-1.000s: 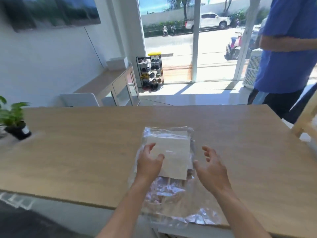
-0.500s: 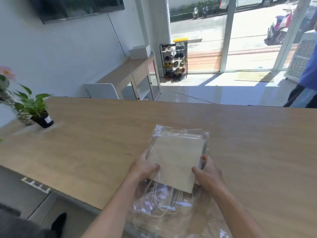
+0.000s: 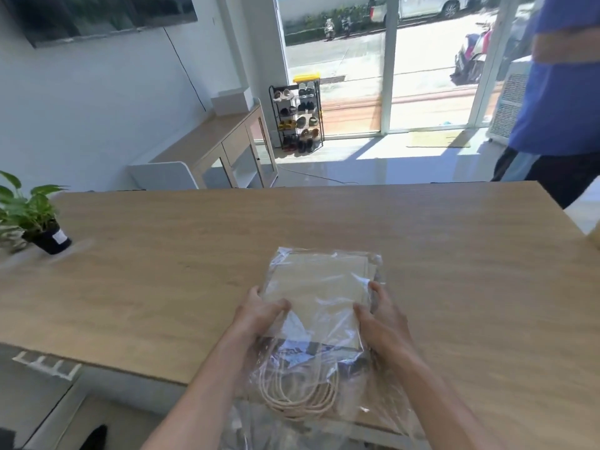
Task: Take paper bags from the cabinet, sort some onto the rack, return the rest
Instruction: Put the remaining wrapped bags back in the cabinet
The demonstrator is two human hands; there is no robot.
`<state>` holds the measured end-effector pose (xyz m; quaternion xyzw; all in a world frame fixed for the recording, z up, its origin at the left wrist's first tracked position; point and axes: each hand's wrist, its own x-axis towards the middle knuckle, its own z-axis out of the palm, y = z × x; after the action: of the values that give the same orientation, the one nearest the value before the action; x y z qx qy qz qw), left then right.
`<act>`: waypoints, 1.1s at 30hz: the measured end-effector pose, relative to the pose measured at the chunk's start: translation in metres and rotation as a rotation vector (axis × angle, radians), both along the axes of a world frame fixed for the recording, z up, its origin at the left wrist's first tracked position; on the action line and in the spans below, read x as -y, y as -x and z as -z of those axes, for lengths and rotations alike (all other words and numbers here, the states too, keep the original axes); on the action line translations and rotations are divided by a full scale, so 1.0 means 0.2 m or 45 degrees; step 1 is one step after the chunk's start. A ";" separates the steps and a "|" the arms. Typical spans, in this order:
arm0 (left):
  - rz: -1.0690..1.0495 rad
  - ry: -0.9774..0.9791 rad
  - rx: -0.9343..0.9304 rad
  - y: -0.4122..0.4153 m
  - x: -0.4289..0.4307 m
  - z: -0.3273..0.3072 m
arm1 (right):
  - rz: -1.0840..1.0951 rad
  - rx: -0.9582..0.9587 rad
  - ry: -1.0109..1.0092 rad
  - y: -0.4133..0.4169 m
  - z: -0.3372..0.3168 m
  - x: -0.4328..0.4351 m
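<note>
**A:** What is nearest to you?

**B:** Your two bare forearms reach forward from the bottom edge. Just past the near edge of the wooden table (image 3: 146, 287), a bundle of pale twine handles (image 3: 300, 396) lies inside a clear plastic wrapper (image 3: 328, 306), whose loose end spills over that edge.

**A:** And your hands?

**B:** Your left hand (image 3: 258, 315) grips the left side of the stack of paper bags (image 3: 319, 287), thumb on top of the plastic and fingers curled around the edge. Your right hand (image 3: 380, 323) clasps the right side in the same way, thumb on top, fingers wrapped against the side. Both close on the stack through the wrapper.

**A:** Where do the bags sit?

**B:** They are flat, tan, and still inside the wrapper, lying on the table near its front edge, roughly centred before you.

**A:** What else is on the table?

**B:** A small potted plant (image 3: 35, 216) in a black pot stands at the far left, well apart from the bags.

**A:** And beyond?

**B:** A low wooden cabinet (image 3: 224, 147) runs along the white left wall. Further back, a black shoe rack (image 3: 297, 116) stands beside the glass doors. At the right, a person in a blue shirt (image 3: 561, 102) stands behind the table's far corner.
</note>
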<state>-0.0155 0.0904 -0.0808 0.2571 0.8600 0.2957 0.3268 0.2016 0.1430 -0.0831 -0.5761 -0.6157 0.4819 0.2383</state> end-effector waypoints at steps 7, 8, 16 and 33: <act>0.141 -0.225 0.084 -0.12 0.14 -0.03 | 0.172 0.003 -0.100 -0.03 -0.10 0.25; 0.177 -0.254 0.079 -0.13 0.15 -0.03 | 0.197 -0.008 -0.119 -0.04 -0.13 0.30; 0.496 -0.357 0.073 -0.25 0.48 -0.12 | 0.433 -0.058 -0.191 -0.13 -0.19 0.74; 1.121 -0.376 0.287 -1.02 0.68 -0.06 | 1.303 -0.086 -0.206 -0.76 -0.09 1.43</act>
<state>0.1882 -0.0458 -0.0689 0.6070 0.5774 0.2742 0.4722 0.3531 -0.1423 -0.0657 -0.7673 -0.2824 0.2729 0.5070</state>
